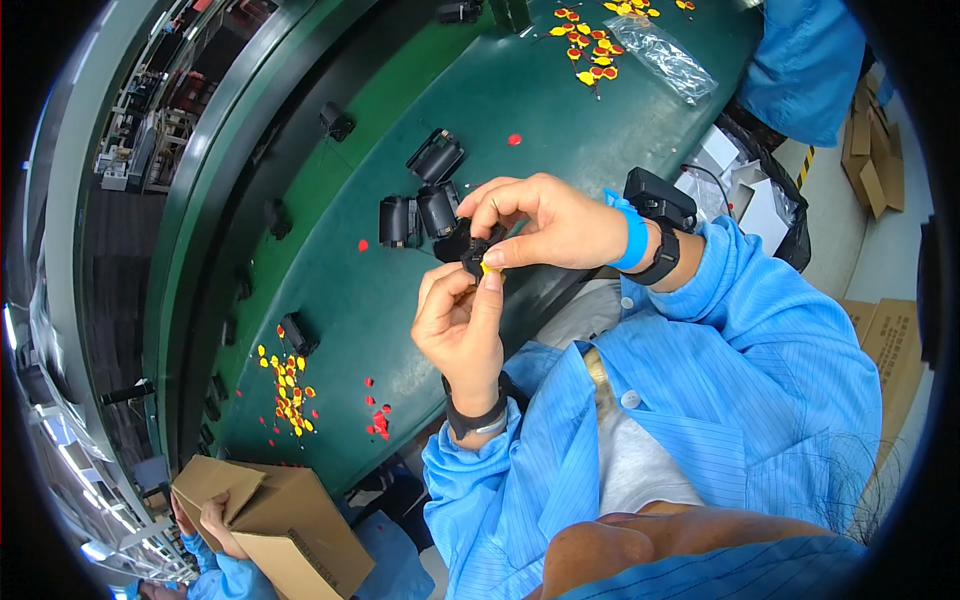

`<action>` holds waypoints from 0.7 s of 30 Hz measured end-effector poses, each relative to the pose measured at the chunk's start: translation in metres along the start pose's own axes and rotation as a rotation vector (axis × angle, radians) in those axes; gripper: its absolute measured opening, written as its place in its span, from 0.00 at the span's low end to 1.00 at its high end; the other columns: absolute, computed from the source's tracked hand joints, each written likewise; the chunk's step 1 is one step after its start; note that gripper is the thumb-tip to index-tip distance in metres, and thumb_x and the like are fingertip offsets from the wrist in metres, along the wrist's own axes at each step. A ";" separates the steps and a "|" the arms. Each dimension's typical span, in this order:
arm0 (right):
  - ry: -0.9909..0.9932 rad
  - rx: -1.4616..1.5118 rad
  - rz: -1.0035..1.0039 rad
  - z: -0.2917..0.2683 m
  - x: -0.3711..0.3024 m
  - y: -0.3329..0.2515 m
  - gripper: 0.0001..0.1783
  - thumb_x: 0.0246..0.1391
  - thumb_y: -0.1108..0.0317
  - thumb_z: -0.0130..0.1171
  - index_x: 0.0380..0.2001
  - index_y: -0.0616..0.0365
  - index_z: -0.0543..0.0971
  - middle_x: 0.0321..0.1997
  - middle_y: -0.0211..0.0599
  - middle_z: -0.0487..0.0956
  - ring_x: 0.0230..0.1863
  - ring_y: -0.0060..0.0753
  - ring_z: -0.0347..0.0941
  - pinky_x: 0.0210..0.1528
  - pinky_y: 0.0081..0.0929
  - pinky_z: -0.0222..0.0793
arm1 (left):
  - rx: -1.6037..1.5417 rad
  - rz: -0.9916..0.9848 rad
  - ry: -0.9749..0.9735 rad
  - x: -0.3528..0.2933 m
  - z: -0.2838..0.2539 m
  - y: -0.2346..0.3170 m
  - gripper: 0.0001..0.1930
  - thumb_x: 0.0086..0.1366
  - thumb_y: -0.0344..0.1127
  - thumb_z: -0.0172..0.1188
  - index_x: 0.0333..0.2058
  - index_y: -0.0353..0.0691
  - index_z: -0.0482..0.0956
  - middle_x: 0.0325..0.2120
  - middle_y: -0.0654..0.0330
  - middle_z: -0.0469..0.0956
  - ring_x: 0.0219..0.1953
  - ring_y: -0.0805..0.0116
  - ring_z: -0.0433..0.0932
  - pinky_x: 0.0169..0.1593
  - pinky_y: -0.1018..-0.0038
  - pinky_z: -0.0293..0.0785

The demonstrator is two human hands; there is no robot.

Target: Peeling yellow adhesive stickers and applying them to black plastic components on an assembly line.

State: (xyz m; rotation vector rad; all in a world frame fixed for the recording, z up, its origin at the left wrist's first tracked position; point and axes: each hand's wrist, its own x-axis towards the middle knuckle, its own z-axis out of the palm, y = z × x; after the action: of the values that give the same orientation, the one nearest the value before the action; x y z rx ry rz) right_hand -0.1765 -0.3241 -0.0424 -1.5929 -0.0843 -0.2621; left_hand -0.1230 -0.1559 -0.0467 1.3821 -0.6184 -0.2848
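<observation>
In front of my body, both hands meet over a small black plastic part (pixel 474 258). My right hand (pixel 545 222) grips it from above, thumb and fingers closed around it. A small yellow piece (pixel 489 267) shows between my right thumb and my left fingertips. My left hand (pixel 458 325) is closed in a pinch at the part's lower end. The fingers partly hide both pieces, so how they join cannot be seen. Just beyond my hands, several black plastic housings (pixel 400 221) lie close together on the green table (pixel 350 310).
Yellow-and-red pieces (pixel 290 390) lie in a pile at left; more (pixel 590 45) lie far off beside a clear plastic bag (pixel 665 60). Red bits (pixel 378 420) are scattered about. A green conveyor (pixel 375 120) carries black parts. Another person's hands (pixel 215 520) hold a cardboard box (pixel 290 530).
</observation>
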 end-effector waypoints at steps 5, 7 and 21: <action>-0.037 -0.028 -0.024 0.000 0.000 -0.002 0.09 0.47 0.74 0.63 0.27 0.62 0.72 0.46 0.42 0.72 0.45 0.27 0.69 0.44 0.25 0.70 | 0.019 0.010 -0.016 -0.002 -0.001 -0.004 0.05 0.56 0.19 0.60 0.27 0.29 0.72 0.33 0.61 0.70 0.29 0.76 0.75 0.33 0.83 0.72; -0.053 0.011 -0.015 0.002 0.000 -0.002 0.09 0.47 0.75 0.63 0.25 0.62 0.70 0.44 0.41 0.72 0.45 0.26 0.68 0.43 0.25 0.70 | 0.069 0.040 -0.023 -0.002 -0.001 -0.001 0.05 0.55 0.18 0.60 0.26 0.29 0.72 0.32 0.61 0.69 0.29 0.78 0.73 0.32 0.85 0.69; 0.097 0.015 0.060 -0.031 0.041 -0.003 0.20 0.49 0.75 0.62 0.47 0.63 0.72 0.42 0.35 0.74 0.38 0.21 0.72 0.37 0.23 0.72 | 0.101 0.020 -0.109 0.084 -0.034 -0.025 0.03 0.60 0.24 0.60 0.31 0.33 0.75 0.29 0.62 0.76 0.27 0.76 0.77 0.31 0.81 0.73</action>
State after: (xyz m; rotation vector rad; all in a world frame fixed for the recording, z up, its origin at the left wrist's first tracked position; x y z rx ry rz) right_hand -0.1406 -0.3592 -0.0298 -1.5629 0.0365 -0.2902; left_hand -0.0321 -0.1772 -0.0528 1.4632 -0.7443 -0.3181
